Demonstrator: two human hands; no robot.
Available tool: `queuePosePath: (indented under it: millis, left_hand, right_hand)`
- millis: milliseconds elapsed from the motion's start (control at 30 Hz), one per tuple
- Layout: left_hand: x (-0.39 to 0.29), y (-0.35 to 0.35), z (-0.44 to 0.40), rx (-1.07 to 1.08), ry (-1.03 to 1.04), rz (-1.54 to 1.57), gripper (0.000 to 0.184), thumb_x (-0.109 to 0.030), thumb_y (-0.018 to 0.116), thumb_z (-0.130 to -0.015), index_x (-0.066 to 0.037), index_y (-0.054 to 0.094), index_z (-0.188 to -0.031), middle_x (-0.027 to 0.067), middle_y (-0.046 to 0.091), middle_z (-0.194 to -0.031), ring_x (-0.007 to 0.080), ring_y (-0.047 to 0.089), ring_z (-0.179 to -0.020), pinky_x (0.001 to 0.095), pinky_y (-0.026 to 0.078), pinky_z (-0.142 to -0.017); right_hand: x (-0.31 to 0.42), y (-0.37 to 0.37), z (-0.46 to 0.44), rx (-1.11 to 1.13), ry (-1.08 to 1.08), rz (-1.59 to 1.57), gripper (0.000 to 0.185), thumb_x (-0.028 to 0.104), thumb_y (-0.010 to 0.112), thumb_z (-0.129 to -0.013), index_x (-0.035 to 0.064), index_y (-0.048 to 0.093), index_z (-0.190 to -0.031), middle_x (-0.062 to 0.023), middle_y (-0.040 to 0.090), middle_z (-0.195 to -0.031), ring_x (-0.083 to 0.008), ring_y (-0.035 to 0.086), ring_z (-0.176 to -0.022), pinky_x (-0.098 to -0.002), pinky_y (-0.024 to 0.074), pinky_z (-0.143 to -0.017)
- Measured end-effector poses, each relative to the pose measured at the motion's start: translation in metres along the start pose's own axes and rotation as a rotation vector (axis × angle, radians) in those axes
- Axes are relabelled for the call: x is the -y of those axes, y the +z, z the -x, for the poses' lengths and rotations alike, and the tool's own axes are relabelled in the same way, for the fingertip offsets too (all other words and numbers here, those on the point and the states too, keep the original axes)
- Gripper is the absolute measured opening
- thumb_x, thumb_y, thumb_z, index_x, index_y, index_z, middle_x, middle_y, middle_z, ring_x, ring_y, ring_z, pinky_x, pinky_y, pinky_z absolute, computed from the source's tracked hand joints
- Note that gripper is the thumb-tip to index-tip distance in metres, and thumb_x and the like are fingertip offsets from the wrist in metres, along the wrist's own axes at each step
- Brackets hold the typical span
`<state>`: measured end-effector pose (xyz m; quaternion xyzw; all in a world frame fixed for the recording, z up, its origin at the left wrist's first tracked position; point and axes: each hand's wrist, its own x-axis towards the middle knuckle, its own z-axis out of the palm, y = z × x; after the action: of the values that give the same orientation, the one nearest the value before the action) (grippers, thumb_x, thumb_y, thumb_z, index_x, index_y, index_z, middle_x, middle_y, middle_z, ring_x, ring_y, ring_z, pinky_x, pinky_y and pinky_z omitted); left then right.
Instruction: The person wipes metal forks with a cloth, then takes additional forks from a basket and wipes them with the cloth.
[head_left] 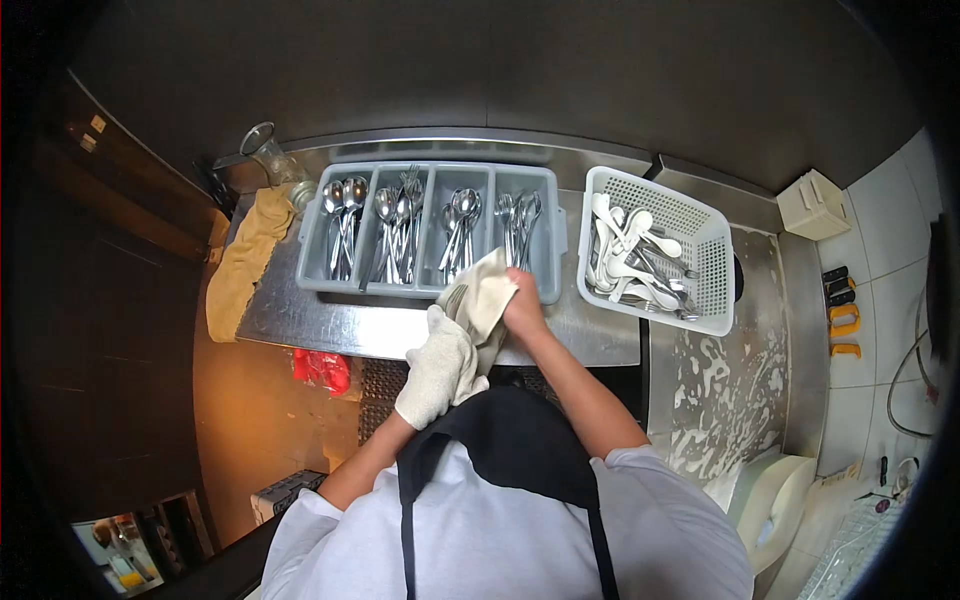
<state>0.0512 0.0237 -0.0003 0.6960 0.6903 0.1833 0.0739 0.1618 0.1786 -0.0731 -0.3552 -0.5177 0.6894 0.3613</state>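
In the head view my left hand wears a white knit glove and is closed around a fork, whose tines point up. My bare right hand grips a cream cloth, which hangs beside the fork and partly covers it. Just beyond both hands sits a grey cutlery tray with several compartments. Spoons fill its left one, and more spoons lie in another. Forks and spoons share the rightmost compartment, close to my right hand.
A white perforated basket of white soup spoons and metal cutlery stands right of the tray. Foam covers the steel surface at the right. A tan cloth and a glass jug are at the left.
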Motion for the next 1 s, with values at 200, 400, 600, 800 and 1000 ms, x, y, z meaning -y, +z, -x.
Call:
queuePosePath:
  millis: [200,400,600,800,1000]
  left_hand:
    - [-0.003,-0.029,-0.01,0.144,0.057,-0.173,0.057,-0.038,0.075,-0.071,0.001,0.057,-0.11,0.0185,0.06,-0.089,0.0262,0.065,-0.079,0.0393,0.052,-0.056]
    - [0.001,0.003,-0.01,0.033,-0.132,0.006,0.055,-0.031,0.074,-0.078,0.006,0.049,-0.111,0.0185,0.059,-0.073,0.0387,0.067,-0.07,0.0485,0.053,-0.058]
    - [0.001,-0.003,-0.013,0.206,-0.165,0.086,0.044,-0.023,0.066,-0.087,0.008,0.047,-0.112,0.0232,0.063,-0.08,0.041,0.068,-0.078,0.0471,0.054,-0.064]
    - [0.002,0.004,-0.008,-0.007,-0.592,1.127,0.035,-0.028,0.057,-0.097,0.005,0.057,-0.108,0.0222,0.063,-0.094,0.0343,0.065,-0.089,0.0396,0.052,-0.079]
    - [0.018,0.03,-0.005,0.242,-0.04,0.241,0.027,-0.016,0.053,-0.096,0.004,0.056,-0.114,0.0242,0.063,-0.097,0.0363,0.064,-0.091,0.0415,0.051,-0.077]
  right_hand:
    - [0.013,-0.007,0.015,-0.024,0.23,-0.505,0.027,0.024,0.06,-0.096,0.0024,0.064,-0.112,-0.0063,0.069,-0.102,-0.0167,0.069,-0.089,-0.0306,0.0562,-0.078]
    - [-0.003,0.022,0.036,0.062,0.274,-0.454,0.026,0.026,0.059,-0.097,0.0049,0.064,-0.111,-0.0032,0.068,-0.099,-0.0155,0.067,-0.093,-0.0287,0.0542,-0.08]
    - [0.008,0.019,0.056,0.029,0.262,-0.324,0.029,0.03,0.054,-0.101,0.0081,0.063,-0.116,-0.0036,0.066,-0.11,-0.016,0.065,-0.099,-0.0325,0.0524,-0.088]
    - [0.021,-0.017,0.006,0.17,0.467,-0.719,0.034,0.033,0.051,-0.101,0.0079,0.06,-0.122,-0.007,0.066,-0.116,-0.0209,0.066,-0.103,-0.0352,0.0544,-0.092]
    - [-0.015,0.002,0.031,0.248,0.346,-0.407,0.025,0.017,0.06,-0.097,0.0047,0.063,-0.118,-0.0049,0.067,-0.111,-0.0139,0.066,-0.099,-0.0301,0.0551,-0.084]
